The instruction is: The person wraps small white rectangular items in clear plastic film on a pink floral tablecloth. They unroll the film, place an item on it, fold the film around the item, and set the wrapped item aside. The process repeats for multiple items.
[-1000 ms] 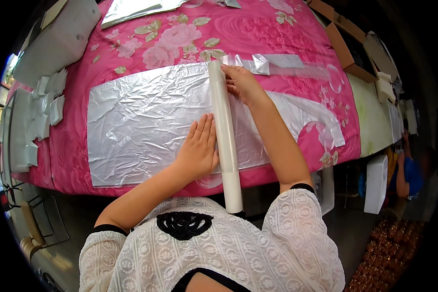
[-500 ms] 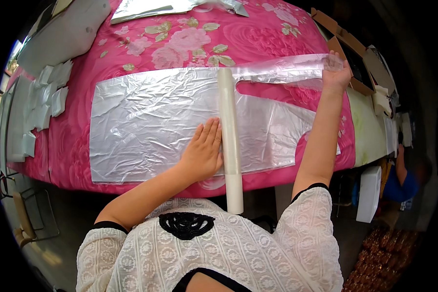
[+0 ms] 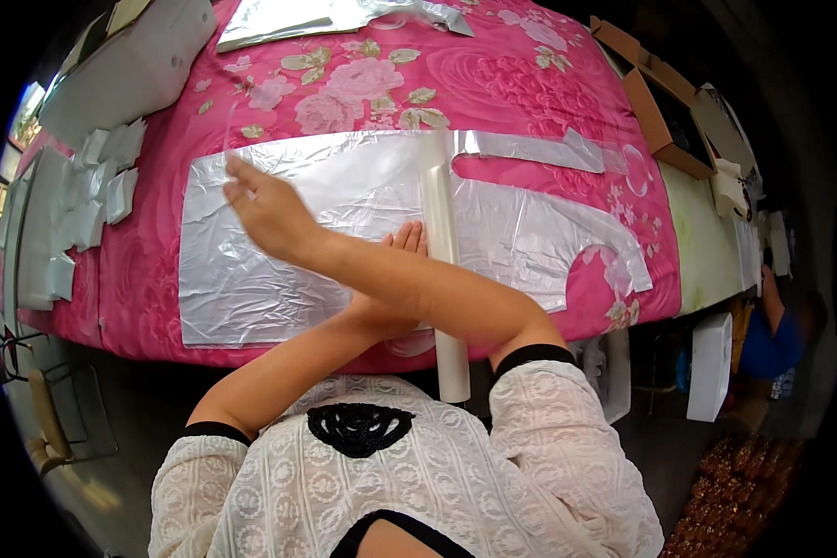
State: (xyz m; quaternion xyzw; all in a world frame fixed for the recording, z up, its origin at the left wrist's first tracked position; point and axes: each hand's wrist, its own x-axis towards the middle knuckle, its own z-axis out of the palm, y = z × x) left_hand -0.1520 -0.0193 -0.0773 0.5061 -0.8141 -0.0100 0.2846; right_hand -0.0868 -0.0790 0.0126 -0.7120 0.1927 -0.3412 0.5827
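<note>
A stack of thin, shiny clear plastic sheets (image 3: 279, 279), cut with curved openings like an apron, lies flat on the table. Across it rests a pale, long roll (image 3: 444, 270), its near end jutting past the table edge. My left hand (image 3: 407, 239) lies flat on the plastic against the roll's left side, fingers stretched out; my right forearm covers part of it. My right hand (image 3: 272, 212) reaches over that arm, above the sheet's far left corner. Its fingers are pinched together, and a faint clear streak rises beside the fingertips; what they hold is unclear.
A pink floral cloth (image 3: 511, 74) covers the table. White foam pieces (image 3: 88, 200) and a white foam box (image 3: 126, 70) sit at the left. More silvery plastic (image 3: 293, 23) lies at the far side. An open cardboard box (image 3: 665, 116) stands right. Another person (image 3: 774, 339) is at far right.
My right hand has let go of the sheet's strap end at the far right and swung left across my left arm. The strap now lies on the cloth. My left hand and the roll have barely moved.
</note>
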